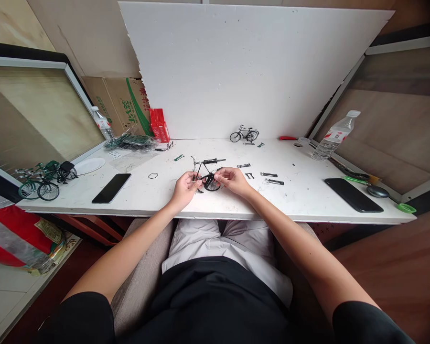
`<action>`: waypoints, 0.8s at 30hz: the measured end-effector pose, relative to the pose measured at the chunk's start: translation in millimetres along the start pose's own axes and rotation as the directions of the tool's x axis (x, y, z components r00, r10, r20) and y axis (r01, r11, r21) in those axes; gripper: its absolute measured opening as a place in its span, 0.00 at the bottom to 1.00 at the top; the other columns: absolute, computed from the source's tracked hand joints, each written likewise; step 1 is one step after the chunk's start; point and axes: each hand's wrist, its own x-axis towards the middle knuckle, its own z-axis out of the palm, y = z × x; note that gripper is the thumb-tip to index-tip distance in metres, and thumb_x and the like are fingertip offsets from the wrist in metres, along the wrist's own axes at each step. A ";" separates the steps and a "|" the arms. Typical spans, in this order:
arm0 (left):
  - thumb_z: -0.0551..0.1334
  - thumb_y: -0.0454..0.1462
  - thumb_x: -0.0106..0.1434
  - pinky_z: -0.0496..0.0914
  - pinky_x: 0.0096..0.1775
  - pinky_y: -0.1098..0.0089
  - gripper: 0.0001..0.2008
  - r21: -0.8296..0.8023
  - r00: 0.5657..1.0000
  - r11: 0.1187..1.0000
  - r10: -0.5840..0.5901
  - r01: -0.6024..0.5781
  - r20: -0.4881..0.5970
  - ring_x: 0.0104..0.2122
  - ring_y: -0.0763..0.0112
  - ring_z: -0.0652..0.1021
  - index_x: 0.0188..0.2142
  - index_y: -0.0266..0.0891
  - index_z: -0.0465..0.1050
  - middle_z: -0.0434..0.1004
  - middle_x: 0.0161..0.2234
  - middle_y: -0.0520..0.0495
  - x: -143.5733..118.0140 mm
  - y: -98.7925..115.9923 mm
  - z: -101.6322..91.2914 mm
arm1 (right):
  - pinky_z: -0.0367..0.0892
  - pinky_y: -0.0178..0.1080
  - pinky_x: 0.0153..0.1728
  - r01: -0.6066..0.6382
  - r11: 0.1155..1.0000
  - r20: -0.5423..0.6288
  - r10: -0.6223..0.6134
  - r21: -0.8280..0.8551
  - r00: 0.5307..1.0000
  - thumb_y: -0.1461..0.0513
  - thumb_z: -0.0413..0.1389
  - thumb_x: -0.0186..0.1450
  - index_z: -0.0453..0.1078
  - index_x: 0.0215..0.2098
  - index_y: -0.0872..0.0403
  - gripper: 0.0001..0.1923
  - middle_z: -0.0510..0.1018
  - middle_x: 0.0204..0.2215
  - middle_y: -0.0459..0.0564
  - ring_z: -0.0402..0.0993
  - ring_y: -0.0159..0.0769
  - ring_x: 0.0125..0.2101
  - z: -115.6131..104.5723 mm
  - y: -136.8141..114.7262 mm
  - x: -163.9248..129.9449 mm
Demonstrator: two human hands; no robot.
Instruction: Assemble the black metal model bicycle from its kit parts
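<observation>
A small black model bicycle (212, 183), partly assembled, is held just over the white tabletop, with its handlebar at the upper left and a dark wheel low down between my hands. My left hand (185, 190) pinches the lower left part of its frame with thumb and fingers. From the other side, my right hand (235, 180) has its fingertips closed on the bicycle beside the wheel. My fingers hide the exact parts gripped. A thin black ring (153, 176) lies left of my left hand, and several small black parts (275, 181) lie right of my right hand.
A finished black model bicycle (244, 134) stands at the back, green ones (48, 184) at the far left. Phones (112, 188) (354, 195) lie on both sides. A water bottle (335, 136) stands right; a red box (159, 125) and plastic bags (134, 142) sit back left.
</observation>
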 end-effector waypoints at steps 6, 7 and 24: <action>0.82 0.50 0.55 0.84 0.44 0.58 0.32 -0.035 0.998 0.998 -0.061 0.061 0.012 0.34 0.67 0.85 0.49 0.37 0.72 0.85 0.42 0.42 -2.1 5.3 0.2 | 0.77 0.40 0.40 0.022 0.995 0.014 -0.021 -0.094 1.000 0.36 0.68 0.64 0.82 0.38 0.55 0.30 0.87 0.34 0.53 0.82 0.38 0.34 0.2 0.8 -1.0; 0.82 0.50 0.55 0.84 0.45 0.57 0.33 -0.044 0.997 0.996 -0.071 0.072 0.008 0.34 0.66 0.85 0.49 0.37 0.72 0.86 0.42 0.42 -2.1 5.7 0.0 | 0.76 0.40 0.40 0.022 0.995 0.019 -0.021 -0.101 1.000 0.36 0.68 0.64 0.82 0.38 0.55 0.30 0.87 0.34 0.53 0.82 0.39 0.34 0.5 0.6 -1.2; 0.85 0.47 0.50 0.79 0.53 0.58 0.32 -0.137 0.991 0.984 -0.125 0.117 -0.047 0.43 0.61 0.88 0.45 0.39 0.71 0.88 0.43 0.41 0.7 13.5 -5.5 | 0.71 0.46 0.43 0.013 0.657 -0.106 -0.142 -0.754 0.984 0.59 0.60 0.75 0.85 0.40 0.52 0.11 0.88 0.38 0.57 0.77 0.53 0.45 -62.4 -6.7 5.6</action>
